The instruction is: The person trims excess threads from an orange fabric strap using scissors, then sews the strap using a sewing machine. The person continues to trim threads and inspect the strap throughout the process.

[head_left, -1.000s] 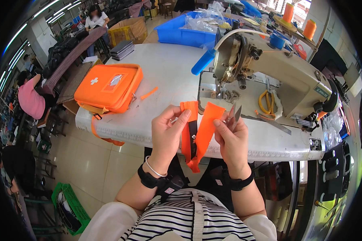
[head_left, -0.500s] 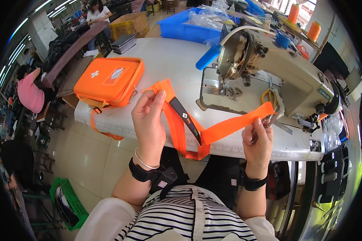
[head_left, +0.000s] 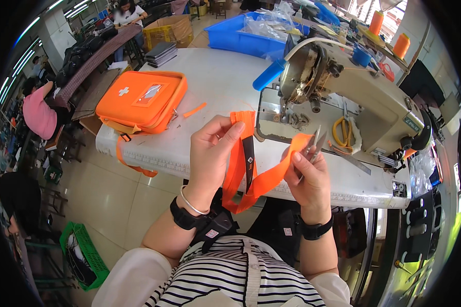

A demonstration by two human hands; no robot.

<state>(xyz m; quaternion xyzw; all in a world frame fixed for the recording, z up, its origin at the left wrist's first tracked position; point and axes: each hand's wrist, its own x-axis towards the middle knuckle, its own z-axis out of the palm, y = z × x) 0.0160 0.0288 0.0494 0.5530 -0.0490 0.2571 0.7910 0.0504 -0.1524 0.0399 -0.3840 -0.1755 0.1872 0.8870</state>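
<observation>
My left hand (head_left: 210, 153) pinches one end of an orange strap (head_left: 268, 180) between thumb and fingers, near the table's front edge. A dark label (head_left: 249, 161) with small print runs along the strap just below that grip. The strap hangs in a loop between my hands. In my right hand (head_left: 310, 181) are the strap's other end and a small pair of metal thread snips (head_left: 317, 144), their blades pointing up. How the fingers wrap the snips is partly hidden. On the table to the left lies a short orange scrap (head_left: 194, 109).
A sewing machine (head_left: 374, 97) stands at the right, with yellow-handled scissors (head_left: 343, 132) on its bed. An orange case (head_left: 142, 102) with a white cross sits at the left of the white table (head_left: 215, 66). Behind are a blue bin (head_left: 241, 40) and two people (head_left: 38, 110).
Both hands have drawn closer together, the left moving right and the right moving left. The strap's loop is narrower. The orange scrap on the table now shows clear of my left hand.
</observation>
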